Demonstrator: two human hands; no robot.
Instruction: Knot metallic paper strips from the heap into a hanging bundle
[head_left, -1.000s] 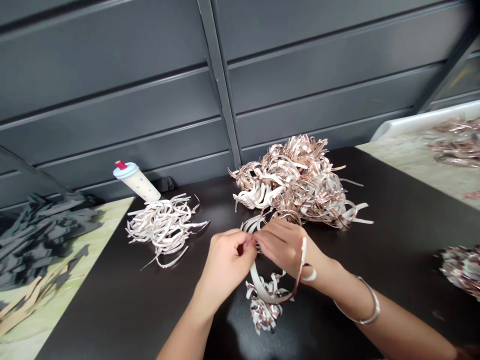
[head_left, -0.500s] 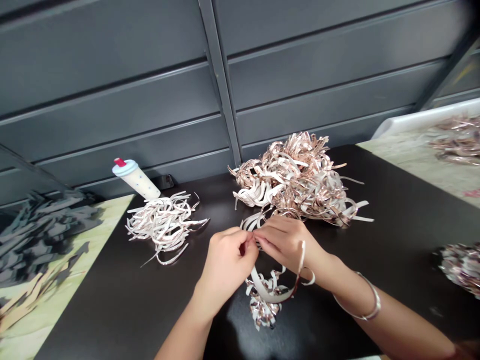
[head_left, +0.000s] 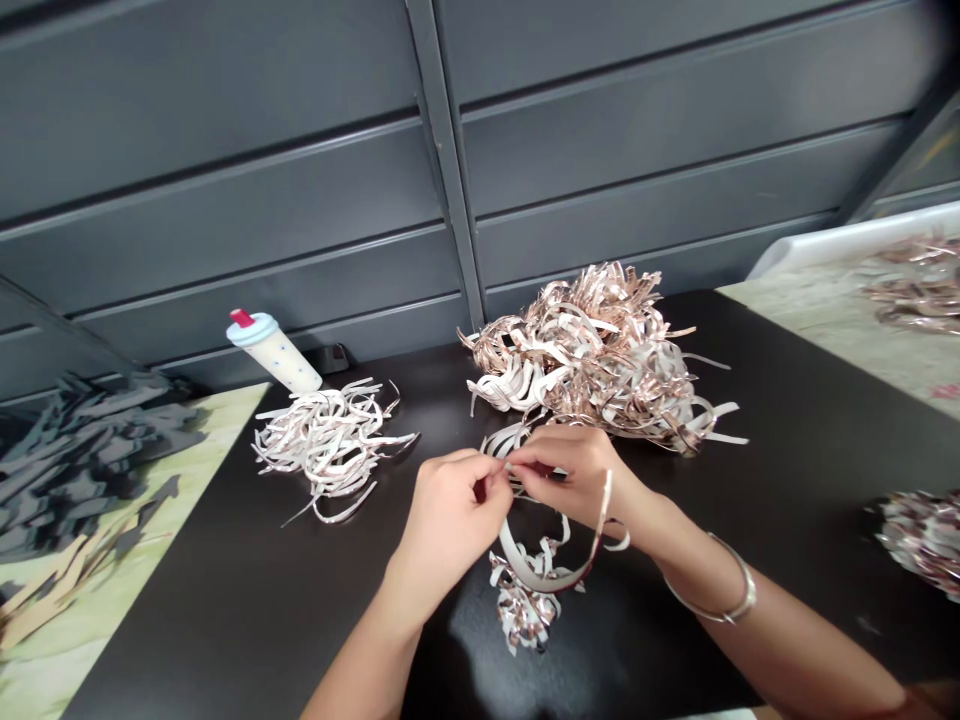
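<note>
Our left hand (head_left: 446, 530) and right hand (head_left: 574, 478) meet just above the counter (head_left: 225, 600), both clenched in a tight fingertip pinch on a narrow metallic strip (head_left: 544, 578). Its long loop sags below them and curves up beside the right wrist. Under that loop, touching it, sits a small tangled bundle (head_left: 523, 612) of similar strips. Just beyond our hands lies a large heap (head_left: 592, 365) of copper-and-white strips, with its near ends close to our right fingers. To the left is a smaller, whiter pile (head_left: 330, 450), and a tilted bottle (head_left: 271, 350) with a red tip stands just behind it. A bangle (head_left: 720, 595) circles our right wrist. More shreds (head_left: 922, 535) sit at the counter's right edge, and grey scraps (head_left: 82, 450) lie on a pale mat (head_left: 214, 440) at the left.
</note>
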